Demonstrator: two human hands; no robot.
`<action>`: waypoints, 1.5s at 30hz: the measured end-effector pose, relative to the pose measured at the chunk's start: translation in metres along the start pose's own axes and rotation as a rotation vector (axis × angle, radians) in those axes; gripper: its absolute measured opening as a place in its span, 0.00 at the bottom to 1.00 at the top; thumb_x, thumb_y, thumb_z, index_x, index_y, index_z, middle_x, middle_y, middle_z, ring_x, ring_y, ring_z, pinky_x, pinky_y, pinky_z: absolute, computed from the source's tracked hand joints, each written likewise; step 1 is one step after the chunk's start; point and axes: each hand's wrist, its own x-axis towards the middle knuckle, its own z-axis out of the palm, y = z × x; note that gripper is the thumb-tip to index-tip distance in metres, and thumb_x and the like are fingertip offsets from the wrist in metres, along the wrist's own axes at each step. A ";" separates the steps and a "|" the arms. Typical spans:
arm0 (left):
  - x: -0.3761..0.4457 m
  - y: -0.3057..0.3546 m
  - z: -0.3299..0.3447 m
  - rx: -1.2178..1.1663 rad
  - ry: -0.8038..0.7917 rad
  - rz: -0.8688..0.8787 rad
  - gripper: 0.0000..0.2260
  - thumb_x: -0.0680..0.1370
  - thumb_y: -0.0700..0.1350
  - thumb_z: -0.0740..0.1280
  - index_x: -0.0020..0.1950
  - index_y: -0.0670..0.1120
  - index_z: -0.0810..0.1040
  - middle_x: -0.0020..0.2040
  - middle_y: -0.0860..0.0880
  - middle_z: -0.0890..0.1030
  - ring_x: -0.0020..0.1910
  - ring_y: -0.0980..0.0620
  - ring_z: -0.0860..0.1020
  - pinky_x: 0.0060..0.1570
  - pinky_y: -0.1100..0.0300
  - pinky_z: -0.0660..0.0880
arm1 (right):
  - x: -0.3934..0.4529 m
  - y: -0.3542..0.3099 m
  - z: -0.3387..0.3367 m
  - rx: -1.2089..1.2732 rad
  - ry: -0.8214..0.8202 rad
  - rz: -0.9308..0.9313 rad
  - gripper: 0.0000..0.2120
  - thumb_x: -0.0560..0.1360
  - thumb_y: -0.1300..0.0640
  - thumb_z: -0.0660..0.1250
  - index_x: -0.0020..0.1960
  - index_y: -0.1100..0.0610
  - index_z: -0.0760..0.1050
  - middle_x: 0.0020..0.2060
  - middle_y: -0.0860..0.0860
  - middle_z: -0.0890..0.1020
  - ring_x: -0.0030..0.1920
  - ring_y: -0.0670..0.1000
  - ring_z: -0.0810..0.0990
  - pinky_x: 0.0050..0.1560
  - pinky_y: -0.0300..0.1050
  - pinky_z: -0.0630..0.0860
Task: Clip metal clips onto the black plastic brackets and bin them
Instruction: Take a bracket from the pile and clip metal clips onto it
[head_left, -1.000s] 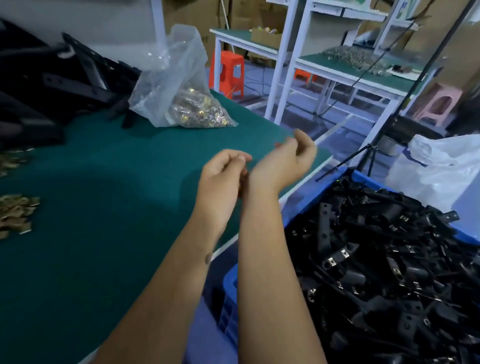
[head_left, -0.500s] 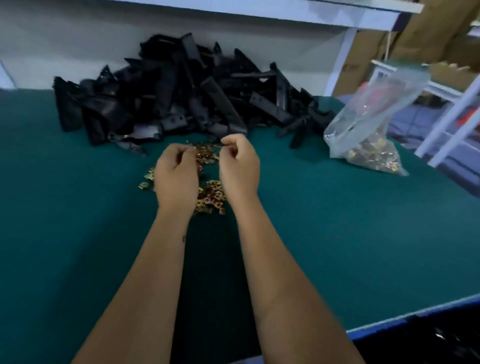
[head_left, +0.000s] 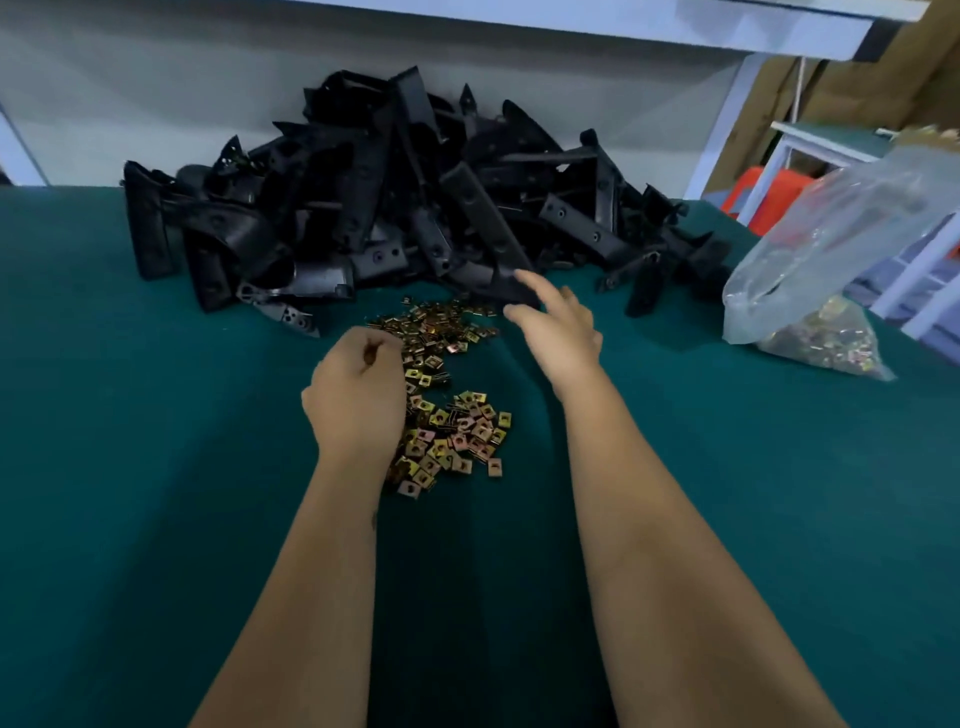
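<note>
Brackets (head_left: 415, 208) beyond right hand (head_left: 558, 332), fingers extended

A green bench (head_left: 156, 467) under a white shelf (head_left: 623, 21). Far right, a second green-topped table (head_left: 831, 140), an orange stool (head_left: 769, 192) and brown cardboard (head_left: 924, 62).

table mat (head_left: 156, 467): dark teal | brackets (head_left: 395, 208): black | clips (head_left: 457, 431): brassy gold | stool (head_left: 769, 192): orange

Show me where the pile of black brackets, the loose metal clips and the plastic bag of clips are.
pile of black brackets (head_left: 415, 208), head view, middle of the heap.
loose metal clips (head_left: 457, 431), head view, nearer cluster.
plastic bag of clips (head_left: 826, 338), head view, filled lower part.
</note>
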 end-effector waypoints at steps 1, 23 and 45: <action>-0.001 0.001 0.001 0.019 -0.015 -0.001 0.11 0.79 0.45 0.59 0.43 0.56 0.78 0.31 0.55 0.75 0.33 0.49 0.70 0.59 0.39 0.72 | 0.002 -0.002 -0.001 -0.003 -0.029 0.027 0.21 0.73 0.40 0.61 0.65 0.27 0.69 0.76 0.49 0.63 0.75 0.52 0.56 0.71 0.52 0.51; -0.022 0.007 -0.002 -0.180 -0.109 0.182 0.08 0.82 0.52 0.61 0.59 0.55 0.76 0.47 0.61 0.80 0.47 0.67 0.77 0.42 0.71 0.73 | -0.062 0.010 -0.002 1.395 0.044 0.119 0.07 0.77 0.68 0.65 0.52 0.61 0.80 0.39 0.54 0.85 0.40 0.50 0.83 0.44 0.43 0.82; -0.004 0.003 -0.015 -0.502 -0.250 -0.024 0.14 0.76 0.49 0.73 0.59 0.44 0.80 0.49 0.54 0.85 0.50 0.58 0.83 0.56 0.59 0.77 | -0.075 -0.017 0.018 0.968 -0.184 -0.172 0.09 0.79 0.56 0.67 0.56 0.45 0.81 0.49 0.51 0.83 0.50 0.50 0.81 0.51 0.44 0.78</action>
